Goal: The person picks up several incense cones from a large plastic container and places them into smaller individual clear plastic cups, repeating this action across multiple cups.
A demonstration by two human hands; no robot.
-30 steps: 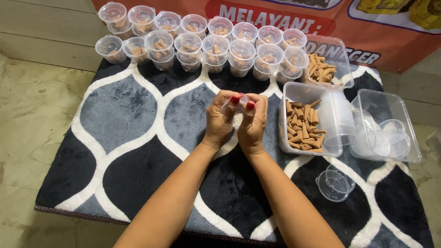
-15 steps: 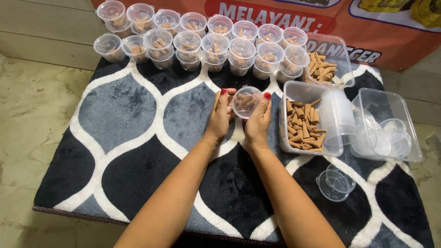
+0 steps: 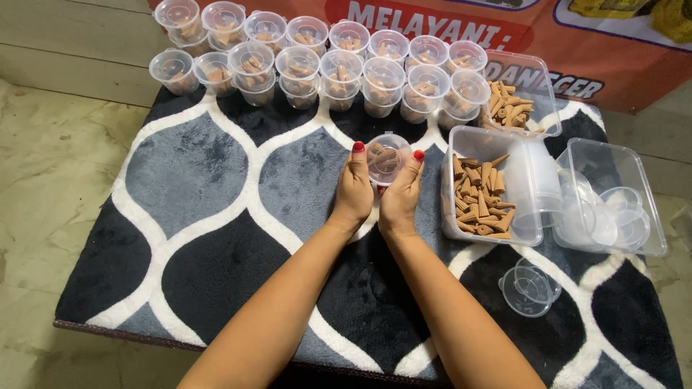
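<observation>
While both hands meet at mid-rug, the left hand (image 3: 353, 193) and right hand (image 3: 400, 196) together grasp a small lidded cup (image 3: 388, 158), clear plastic w/ brown cones visible inside. Thumbs, red-nailed, press at either side of the cup's lid; the remaining fingers curl beneath, hidden from view. Cup is held just above the rug (image 3: 216, 238), tilted toward the camera.

Surroundings, near to far:
- Rug: plush, black and grey lobes w/ white bands, lying on a pale stone floor (image 3: 43, 166).
- Cone tub (image 3: 490, 234): clear rectangular container just right of the right hand, its left half filled w/ loose brown cones (image 3: 481, 196); a stack of empty clear cups lies on its side in the right half.
- Lid tub (image 3: 613, 194): second clear container, right of the cone tub, holding round clear lids.
- Empty cup (image 3: 530, 288): open, w/ hinged lid, on the rug in front of the tubs, well apart from both hands.
- Third tub (image 3: 522, 90): behind the cone tub, also holding cones.
- Filled cups (image 3: 317, 61): approx. two rows along the rug's far edge, some stacked, each closed and containing cones.
- Orange banner (image 3: 634, 65): behind the rows.
</observation>
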